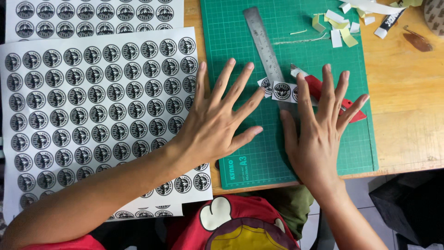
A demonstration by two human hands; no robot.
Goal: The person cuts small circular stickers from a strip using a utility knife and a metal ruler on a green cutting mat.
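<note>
- On the green cutting mat, both hands lie flat with fingers spread, apart from each other and clamped on nothing.
- Left hand rests across the mat's left edge, its fingertips pointing toward 1 o'clock; the middle finger reaches just beside a short strip of cut round stickers.
- Right hand sits at 3 o'clock of the left one, its fingers covering part of a red utility knife, whose blade end points toward 10 o'clock; whether the fingers press on it cannot be told.
- Steel ruler runs from 12 o'clock down to the sticker strip, its lower end hidden under the strip and hand.
- At 9 o'clock, a white sheet of black round stickers lies under the left forearm, overlapping a second sheet at 11 o'clock.
- Toward 1 o'clock, paper scraps are scattered on the mat's top edge, beside a black-and-white tube on the wooden table.
</note>
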